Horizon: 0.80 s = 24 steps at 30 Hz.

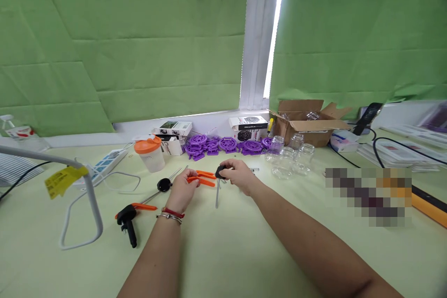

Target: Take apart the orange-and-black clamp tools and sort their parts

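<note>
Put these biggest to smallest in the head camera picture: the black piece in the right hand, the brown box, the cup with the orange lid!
1. Brown box
2. Cup with the orange lid
3. Black piece in the right hand

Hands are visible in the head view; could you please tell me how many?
2: the left hand, near centre, holds orange strips; the right hand, beside it, pinches a black piece.
</note>
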Each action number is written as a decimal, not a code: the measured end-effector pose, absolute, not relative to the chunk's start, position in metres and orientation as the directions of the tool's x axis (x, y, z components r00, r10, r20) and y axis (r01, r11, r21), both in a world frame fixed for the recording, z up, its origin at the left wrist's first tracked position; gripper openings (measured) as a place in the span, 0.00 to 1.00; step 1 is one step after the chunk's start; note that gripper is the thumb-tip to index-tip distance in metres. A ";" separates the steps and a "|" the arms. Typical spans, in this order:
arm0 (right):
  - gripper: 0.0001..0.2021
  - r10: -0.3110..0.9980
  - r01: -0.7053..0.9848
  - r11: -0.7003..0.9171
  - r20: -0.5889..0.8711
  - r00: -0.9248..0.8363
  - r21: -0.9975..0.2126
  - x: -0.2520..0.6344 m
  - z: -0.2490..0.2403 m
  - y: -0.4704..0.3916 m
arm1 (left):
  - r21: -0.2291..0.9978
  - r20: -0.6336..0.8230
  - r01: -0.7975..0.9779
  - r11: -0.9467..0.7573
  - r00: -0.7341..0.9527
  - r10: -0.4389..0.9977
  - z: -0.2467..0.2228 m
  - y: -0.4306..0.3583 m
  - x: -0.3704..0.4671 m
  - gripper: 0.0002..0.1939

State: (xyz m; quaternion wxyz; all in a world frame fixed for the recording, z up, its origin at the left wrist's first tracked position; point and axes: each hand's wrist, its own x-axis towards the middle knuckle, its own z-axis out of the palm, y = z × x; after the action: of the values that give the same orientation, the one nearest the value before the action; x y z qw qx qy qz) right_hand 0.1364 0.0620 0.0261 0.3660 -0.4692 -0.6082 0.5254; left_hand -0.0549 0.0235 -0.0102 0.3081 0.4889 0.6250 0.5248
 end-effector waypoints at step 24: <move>0.21 0.695 0.349 0.491 0.118 -0.709 -0.798 0.189 0.002 -0.001 | 0.225 0.089 0.973 -0.049 0.030 0.996 -0.036 0.030 -0.045 0.28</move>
State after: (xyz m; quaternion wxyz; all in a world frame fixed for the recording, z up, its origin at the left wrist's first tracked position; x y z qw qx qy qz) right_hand 0.1886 -0.0012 0.0018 0.2186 -0.3124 -0.8354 0.3958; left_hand -0.0451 0.0300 -0.0363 0.0508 0.7157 0.6877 0.1110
